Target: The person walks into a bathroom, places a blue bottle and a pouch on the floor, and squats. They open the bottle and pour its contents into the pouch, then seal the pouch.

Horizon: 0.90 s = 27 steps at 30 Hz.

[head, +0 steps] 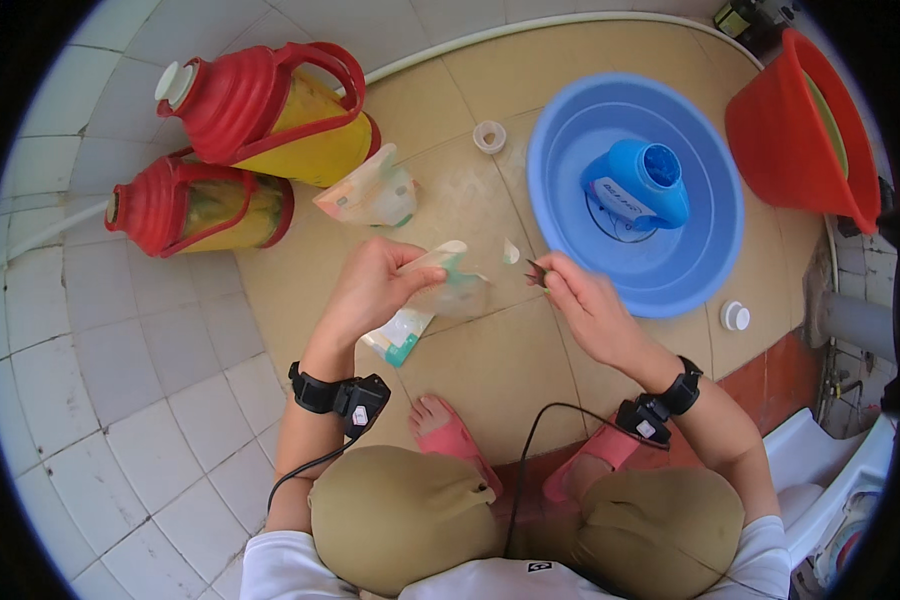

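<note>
My left hand (386, 289) pinches a translucent plastic pouch (461, 289) with green and white print. My right hand (589, 307) holds a small dark pointed tool (535, 274), perhaps scissors, its tips towards the pouch. A small cut-off scrap (511, 252) is seen between the hands. Below the held pouch lies another printed packet (401, 337). A second pouch (375, 195) stands beside the thermos flasks. To the right, an open blue plastic bottle (634, 184) sits tilted in a blue basin (547, 217). A small translucent cup or cap (489, 137) is on the floor.
Two red and yellow thermos flasks (307, 142) (232, 210) lie along the tiled wall at the left. A red bucket (772, 135) is beyond the basin, and a white cap (735, 316) lies on the floor near it. A white plastic stool or chair (810, 457) is at the lower right.
</note>
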Each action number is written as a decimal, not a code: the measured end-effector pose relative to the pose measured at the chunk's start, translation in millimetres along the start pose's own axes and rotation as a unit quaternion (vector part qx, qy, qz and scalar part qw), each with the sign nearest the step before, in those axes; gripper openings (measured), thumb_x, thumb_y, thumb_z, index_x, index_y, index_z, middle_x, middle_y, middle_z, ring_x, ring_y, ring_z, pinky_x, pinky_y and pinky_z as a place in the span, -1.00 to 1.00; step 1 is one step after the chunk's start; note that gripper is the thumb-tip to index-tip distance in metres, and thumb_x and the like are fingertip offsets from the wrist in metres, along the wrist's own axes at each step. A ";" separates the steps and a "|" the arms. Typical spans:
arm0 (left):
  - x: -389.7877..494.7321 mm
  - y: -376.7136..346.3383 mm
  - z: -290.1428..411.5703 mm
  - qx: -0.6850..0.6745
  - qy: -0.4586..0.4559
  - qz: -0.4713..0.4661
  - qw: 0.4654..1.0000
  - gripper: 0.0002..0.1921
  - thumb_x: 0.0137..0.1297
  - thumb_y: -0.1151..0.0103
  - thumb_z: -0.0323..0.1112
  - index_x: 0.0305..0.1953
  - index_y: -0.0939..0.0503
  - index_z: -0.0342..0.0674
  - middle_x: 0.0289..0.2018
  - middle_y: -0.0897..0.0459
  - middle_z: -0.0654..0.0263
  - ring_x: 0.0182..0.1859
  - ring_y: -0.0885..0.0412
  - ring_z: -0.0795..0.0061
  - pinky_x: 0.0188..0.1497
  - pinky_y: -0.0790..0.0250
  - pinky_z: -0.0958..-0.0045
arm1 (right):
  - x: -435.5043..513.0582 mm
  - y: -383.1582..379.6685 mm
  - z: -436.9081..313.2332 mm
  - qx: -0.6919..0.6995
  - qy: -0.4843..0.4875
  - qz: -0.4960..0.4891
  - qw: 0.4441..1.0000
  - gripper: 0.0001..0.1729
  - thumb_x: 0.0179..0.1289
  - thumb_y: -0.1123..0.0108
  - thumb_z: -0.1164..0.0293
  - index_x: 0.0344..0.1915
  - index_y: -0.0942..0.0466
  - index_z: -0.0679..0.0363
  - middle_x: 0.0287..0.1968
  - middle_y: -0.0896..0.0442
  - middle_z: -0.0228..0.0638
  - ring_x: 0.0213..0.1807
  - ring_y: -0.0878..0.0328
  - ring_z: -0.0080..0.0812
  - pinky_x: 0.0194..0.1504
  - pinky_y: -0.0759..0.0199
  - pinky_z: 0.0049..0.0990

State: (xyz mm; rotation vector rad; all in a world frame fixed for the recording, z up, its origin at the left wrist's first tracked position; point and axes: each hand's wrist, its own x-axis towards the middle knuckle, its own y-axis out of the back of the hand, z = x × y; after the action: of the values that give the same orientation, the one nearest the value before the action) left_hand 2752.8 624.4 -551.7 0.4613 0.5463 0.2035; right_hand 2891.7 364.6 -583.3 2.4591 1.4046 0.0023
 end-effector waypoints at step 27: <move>-2.6 -41.6 36.0 -0.157 0.058 -0.183 0.969 -0.73 0.16 -0.48 -0.38 -0.18 -0.76 -0.46 -0.40 -0.76 0.31 -0.34 -0.59 0.67 -0.22 -0.44 0.52 | -14.0 -14.1 7.4 0.285 -0.216 -0.182 0.916 -0.61 0.64 0.03 0.04 -0.31 -0.44 0.04 -0.47 -0.23 -0.71 -0.48 -0.01 -0.75 -0.46 0.11 -0.62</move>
State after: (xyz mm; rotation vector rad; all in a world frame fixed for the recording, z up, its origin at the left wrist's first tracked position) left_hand 2772.8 573.8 -543.0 0.0363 0.6908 -0.0385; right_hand 2873.7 357.5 -591.9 2.3240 1.7928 -1.1061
